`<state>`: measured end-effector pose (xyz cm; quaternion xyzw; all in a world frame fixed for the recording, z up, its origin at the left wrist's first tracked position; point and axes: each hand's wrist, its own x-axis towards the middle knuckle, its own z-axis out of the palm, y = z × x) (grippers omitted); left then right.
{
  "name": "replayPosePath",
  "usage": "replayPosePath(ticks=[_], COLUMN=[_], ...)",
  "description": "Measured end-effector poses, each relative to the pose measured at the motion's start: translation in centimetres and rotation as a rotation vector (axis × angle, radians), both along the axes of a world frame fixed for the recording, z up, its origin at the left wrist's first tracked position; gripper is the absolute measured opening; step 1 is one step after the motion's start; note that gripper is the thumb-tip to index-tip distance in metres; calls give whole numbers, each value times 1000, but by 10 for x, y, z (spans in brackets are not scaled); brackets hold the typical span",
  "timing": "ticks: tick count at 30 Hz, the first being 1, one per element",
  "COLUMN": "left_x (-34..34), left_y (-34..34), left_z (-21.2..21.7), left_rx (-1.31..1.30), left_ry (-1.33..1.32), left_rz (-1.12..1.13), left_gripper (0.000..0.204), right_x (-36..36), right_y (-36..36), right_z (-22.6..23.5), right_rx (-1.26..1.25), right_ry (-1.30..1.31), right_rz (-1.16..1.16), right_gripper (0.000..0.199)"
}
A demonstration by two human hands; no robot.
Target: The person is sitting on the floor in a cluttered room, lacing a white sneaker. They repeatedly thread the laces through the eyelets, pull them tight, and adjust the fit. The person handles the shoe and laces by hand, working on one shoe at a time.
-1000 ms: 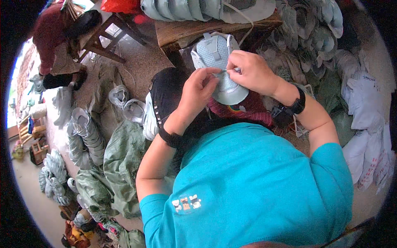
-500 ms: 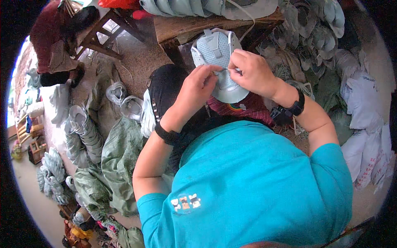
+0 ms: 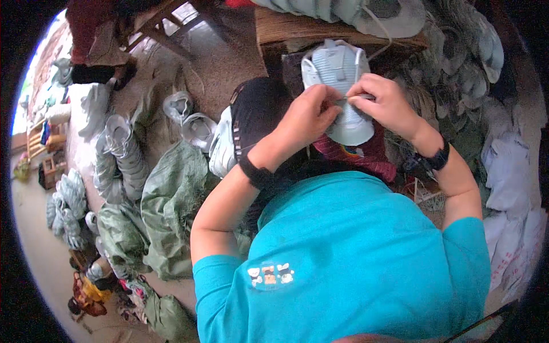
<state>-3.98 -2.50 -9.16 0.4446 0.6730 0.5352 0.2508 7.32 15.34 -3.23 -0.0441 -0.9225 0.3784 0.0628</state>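
Note:
A pale grey-white shoe upper point(image 3: 351, 132) lies over my lap with its rounded toe toward me and its ribbed tongue point(image 3: 331, 64) pointing away. My left hand point(image 3: 309, 114) reaches over its left side, thumb and fingers pinched together. From the right, my right hand point(image 3: 388, 105) is closed in a pinch too, its fingertips almost meeting the left ones above the middle of the upper. Something thin and small seems to run between the fingertips; its kind is too fine to make out. Dark maroon cloth point(image 3: 369, 159) shows beneath the toe.
Just beyond the upper stands a wooden bench point(image 3: 297, 35) carrying a row of pale uppers point(image 3: 320, 8). Many more uppers hang at the right point(image 3: 457, 57). Green sacks point(image 3: 174, 200) and stacked shoes point(image 3: 127, 154) lie at the left. White sacks point(image 3: 509, 177) lie far right. Another person point(image 3: 94, 34) is at upper left.
The whole view has shifted, so the bench, upper and hands appear farther right. Both hands stay pinched together over the upper, their fingertips still close.

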Motion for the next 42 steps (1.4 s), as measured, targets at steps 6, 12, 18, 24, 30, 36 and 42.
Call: replayPosePath(ticks=[6,12,18,24,30,36,42], left_x=[4,3,2,-6,-46,-168,-198], left_y=[5,2,-2,1,-54,-259,-510], left_z=[2,2,-5,0,9,-53,-141], left_rx=[-42,-30,-17,88,58,-216,540], left_ry=[36,24,442,747,750,870,-889], left_rz=[87,95,141,97,285,1162,1640], left_gripper=[20,21,12,9,9,20,21], right_x=[-1,-10,-12,-15,-12,18,43], right_y=[-5,-11,-14,-14,-7,12,39], right_z=[-3,-3,2,6,11,18,16], right_rx=[76,104,207,77,-129,-147,-4], right_ry=[1,3,-49,-120,-216,-345,-321], right_rz=[-90,-38,62,2,-50,-137,-34], right_gripper=[13,14,14,12,16,13,9])
